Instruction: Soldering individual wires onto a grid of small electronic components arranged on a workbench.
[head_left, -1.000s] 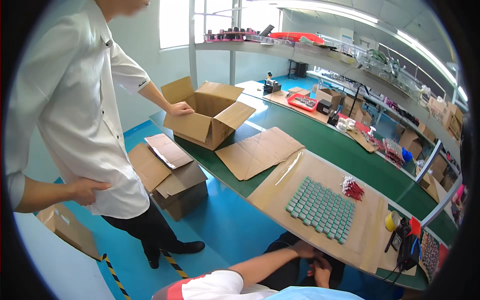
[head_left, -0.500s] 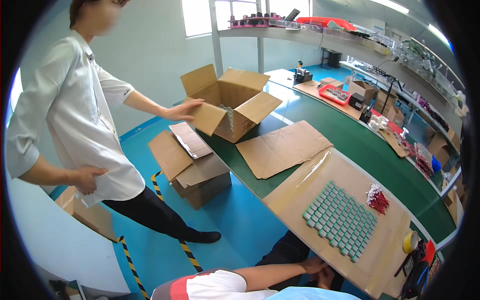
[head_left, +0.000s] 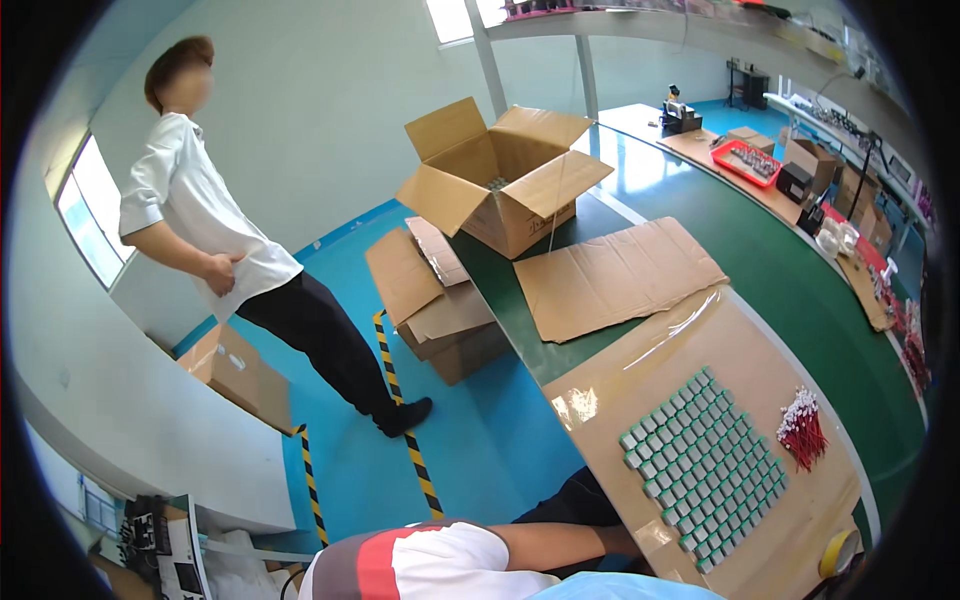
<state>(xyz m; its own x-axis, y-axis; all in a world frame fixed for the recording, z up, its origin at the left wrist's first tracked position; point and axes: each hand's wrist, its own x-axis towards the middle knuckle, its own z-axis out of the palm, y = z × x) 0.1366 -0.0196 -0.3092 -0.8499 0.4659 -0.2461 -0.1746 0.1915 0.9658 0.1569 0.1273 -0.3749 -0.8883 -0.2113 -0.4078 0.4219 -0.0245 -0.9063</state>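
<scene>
My left forearm (head_left: 555, 545) reaches from the lower edge to the near side of the board-covered table. My left hand lies in shadow at the table's edge, its fingers hidden; my right hand does not show. Nearest to them, on the brown cardboard sheet (head_left: 590, 455), stands a block of small grey-white square parts (head_left: 705, 465) with green edges, set in close rows. To its right lies a bunch of red wires with white connectors (head_left: 802, 432). A roll of yellow tape (head_left: 838, 553) sits near the sheet's lower right corner.
An open carton (head_left: 535, 215) and a flat cardboard piece (head_left: 620, 275) rest on the green table (head_left: 690, 200). More cartons (head_left: 455, 350) stand on the blue floor beside it. A person in a white shirt (head_left: 200, 200) stands at the left. A red tray (head_left: 745, 160) lies farther back.
The view has shifted. The other person has drawn an arm back from the open carton and stands farther from it. My hands, showing together below the table edge before, are now mostly hidden.
</scene>
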